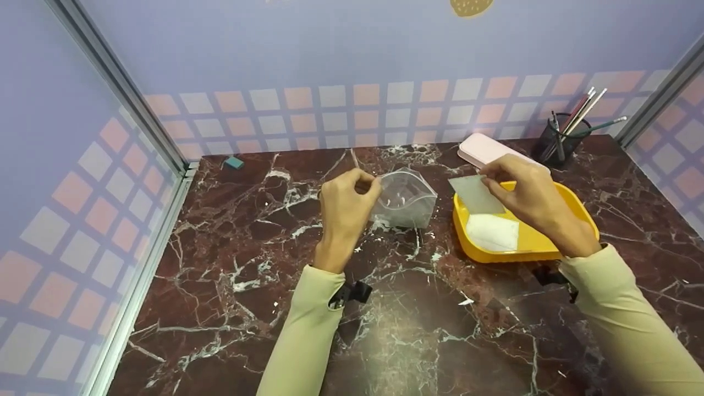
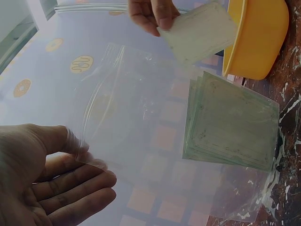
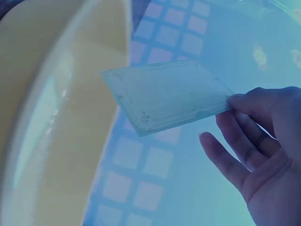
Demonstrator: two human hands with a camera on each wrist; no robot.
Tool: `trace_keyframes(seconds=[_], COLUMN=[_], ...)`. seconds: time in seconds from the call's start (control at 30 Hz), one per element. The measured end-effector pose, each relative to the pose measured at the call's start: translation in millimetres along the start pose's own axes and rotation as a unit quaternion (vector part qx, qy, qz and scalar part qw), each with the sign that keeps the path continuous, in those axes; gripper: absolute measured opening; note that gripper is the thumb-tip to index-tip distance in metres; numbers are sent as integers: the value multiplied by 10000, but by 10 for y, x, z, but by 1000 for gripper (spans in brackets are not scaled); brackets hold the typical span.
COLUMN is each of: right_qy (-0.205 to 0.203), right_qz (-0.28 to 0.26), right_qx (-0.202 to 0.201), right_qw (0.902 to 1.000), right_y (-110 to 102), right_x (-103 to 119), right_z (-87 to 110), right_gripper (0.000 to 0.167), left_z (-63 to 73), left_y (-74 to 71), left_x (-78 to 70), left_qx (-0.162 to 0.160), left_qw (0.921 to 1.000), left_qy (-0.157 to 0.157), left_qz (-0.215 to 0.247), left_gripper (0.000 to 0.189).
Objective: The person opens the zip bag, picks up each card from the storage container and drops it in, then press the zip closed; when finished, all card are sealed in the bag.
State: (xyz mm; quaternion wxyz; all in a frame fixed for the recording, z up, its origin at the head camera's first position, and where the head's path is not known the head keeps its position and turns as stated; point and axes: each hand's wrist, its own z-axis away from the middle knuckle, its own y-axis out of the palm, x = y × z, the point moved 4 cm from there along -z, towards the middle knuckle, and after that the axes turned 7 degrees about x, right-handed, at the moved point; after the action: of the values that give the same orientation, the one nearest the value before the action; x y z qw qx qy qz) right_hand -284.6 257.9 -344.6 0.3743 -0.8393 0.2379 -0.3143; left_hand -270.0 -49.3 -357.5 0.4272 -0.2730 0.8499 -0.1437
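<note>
A clear zip bag (image 1: pixel 406 198) stands on the marble table with its mouth spread. My left hand (image 1: pixel 347 201) pinches the bag's edge between thumb and forefinger, the other fingers loosely bent. Inside the bag, in the left wrist view, lean several pale green cards (image 2: pixel 230 122). My right hand (image 1: pixel 522 190) pinches one thin, pale green card (image 1: pixel 477 193) by its edge, over the left side of a yellow tray (image 1: pixel 467 250). The right wrist view shows a fine printed border on this card (image 3: pixel 164 94). A white packet (image 1: pixel 493 232) lies in the tray.
Behind the tray sits a pink case (image 1: pixel 484 148). A black mesh pen holder (image 1: pixel 562 144) with pencils and pens stands at the back right. A small teal block (image 1: pixel 234 163) lies at the back left. Panel walls edge the table at the back and sides.
</note>
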Motion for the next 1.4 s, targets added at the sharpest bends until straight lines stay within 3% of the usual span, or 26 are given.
trace_keyframes(seconds=[0.23,0.53,0.8,1.07,1.4], right_qy=[-459,-729,-894,-746,-1011], right_qz=[180,-555,-894,-1250,-1678], right_qx=[-723,-1530,-1851,-2296,-2258], right_qw=[9962,9840,9745,9624,9543], right_y=[-128,-235,-258,-279,-149], right_x=[285,586,767,893,972], right_z=[-97,-176,-241,-268,-304], right_gripper=[17,20,19,23,25], left_z=[-1,1,1,-2,5], left_y=[0,9,10,3,10], left_x=[-3,-4,0,-6,-2], left_qx=[26,1,33,78,112], left_qw=[10000,10000,10000,9999,9999], left_qy=[-29,52,4,-76,-76], left_qz=[3,-33,-29,-8,61], left_gripper=[10,11,10,10,10])
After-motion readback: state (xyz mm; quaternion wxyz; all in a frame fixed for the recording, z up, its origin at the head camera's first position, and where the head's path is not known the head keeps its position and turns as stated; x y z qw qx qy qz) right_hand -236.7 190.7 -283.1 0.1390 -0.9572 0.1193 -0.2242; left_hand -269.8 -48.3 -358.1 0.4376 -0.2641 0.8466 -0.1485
